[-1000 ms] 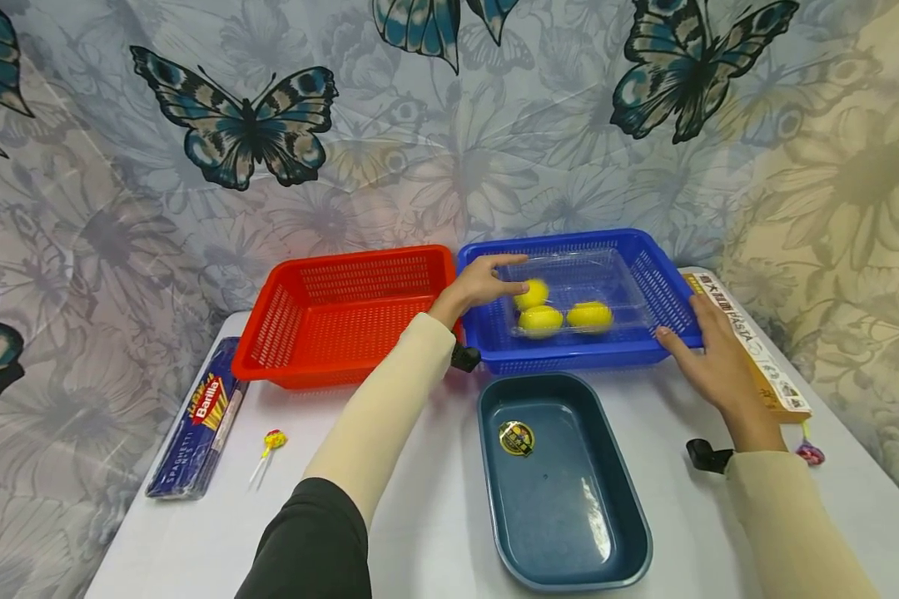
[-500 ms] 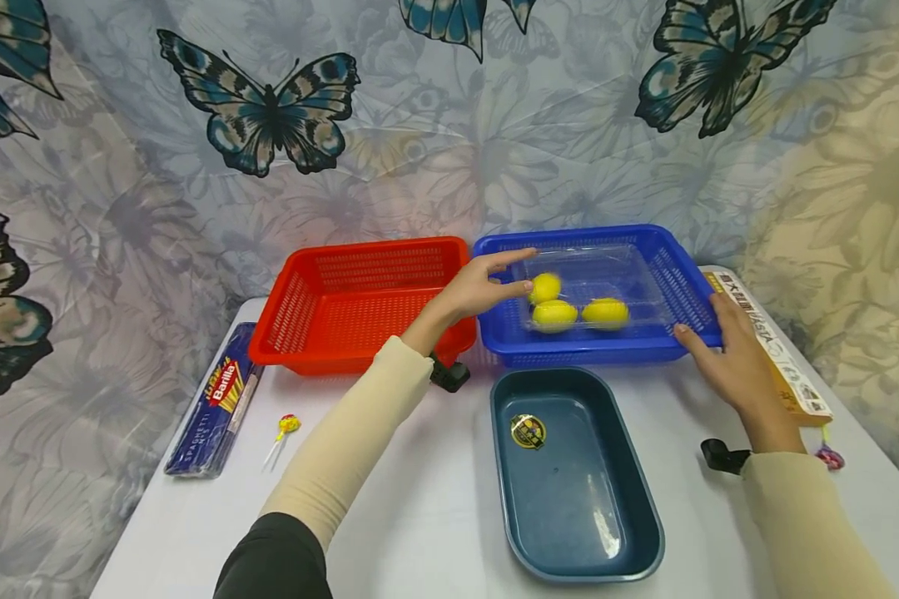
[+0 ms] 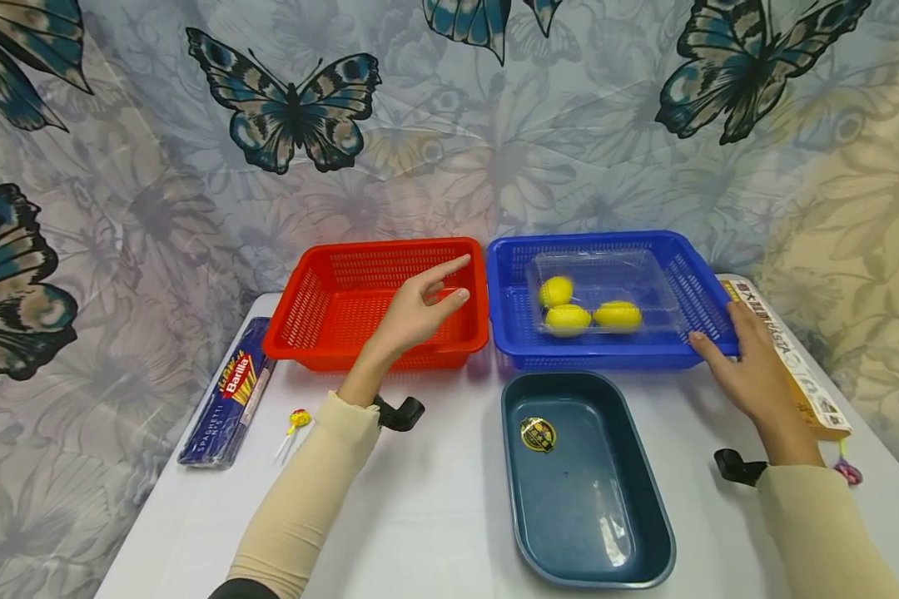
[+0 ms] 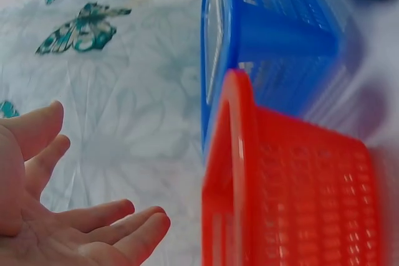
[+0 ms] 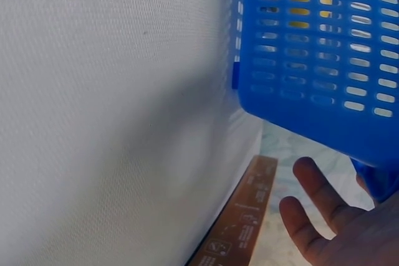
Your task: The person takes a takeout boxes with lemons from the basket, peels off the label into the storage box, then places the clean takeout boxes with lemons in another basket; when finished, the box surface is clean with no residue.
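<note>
My left hand (image 3: 419,308) hovers over the front right part of the red basket (image 3: 322,287), fingers stretched and holding nothing; the left wrist view shows its bare palm (image 4: 62,228) beside the red basket (image 4: 293,197). The blue basket (image 3: 607,359) stands right of the red one. In it lies a clear plastic box (image 3: 644,287) with three lemons (image 3: 567,319). My right hand (image 3: 749,366) rests with relaxed fingers against the blue basket's front right corner. The right wrist view shows those fingers (image 5: 324,197) under the basket's wall (image 5: 324,48).
A dark teal tray (image 3: 584,474) sits in front of the blue basket. A Barilla spaghetti pack (image 3: 228,399) and a lollipop (image 3: 297,420) lie at the left. A long pasta box (image 3: 787,358) and another lollipop (image 3: 846,472) lie along the right edge.
My left hand has drawn back from the clear box in the blue basket and now hangs over the red basket. My right hand has stayed at the blue basket's corner.
</note>
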The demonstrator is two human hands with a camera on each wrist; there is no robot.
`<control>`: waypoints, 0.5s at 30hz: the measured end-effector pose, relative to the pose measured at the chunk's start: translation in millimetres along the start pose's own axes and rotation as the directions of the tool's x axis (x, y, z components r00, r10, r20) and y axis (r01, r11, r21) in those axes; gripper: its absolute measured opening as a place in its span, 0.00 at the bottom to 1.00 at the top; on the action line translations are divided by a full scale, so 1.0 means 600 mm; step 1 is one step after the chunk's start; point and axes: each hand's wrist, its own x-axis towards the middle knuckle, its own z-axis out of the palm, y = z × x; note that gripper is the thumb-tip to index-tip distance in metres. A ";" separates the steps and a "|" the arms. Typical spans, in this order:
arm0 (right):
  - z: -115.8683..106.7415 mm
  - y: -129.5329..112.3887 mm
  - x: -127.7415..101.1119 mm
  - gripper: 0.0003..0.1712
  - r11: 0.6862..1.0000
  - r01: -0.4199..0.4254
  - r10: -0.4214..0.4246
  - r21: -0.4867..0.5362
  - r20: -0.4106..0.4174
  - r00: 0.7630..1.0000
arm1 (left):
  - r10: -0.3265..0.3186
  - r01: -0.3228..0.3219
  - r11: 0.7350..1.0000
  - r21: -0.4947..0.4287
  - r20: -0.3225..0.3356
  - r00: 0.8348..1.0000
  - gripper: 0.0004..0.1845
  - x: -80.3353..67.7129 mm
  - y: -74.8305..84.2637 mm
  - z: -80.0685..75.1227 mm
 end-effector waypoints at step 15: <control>-0.026 -0.001 0.004 0.50 0.989 0.054 -0.043 -0.135 0.082 0.996 | -0.069 0.090 0.986 0.140 -0.148 0.987 0.29 -0.083 -0.059 -0.048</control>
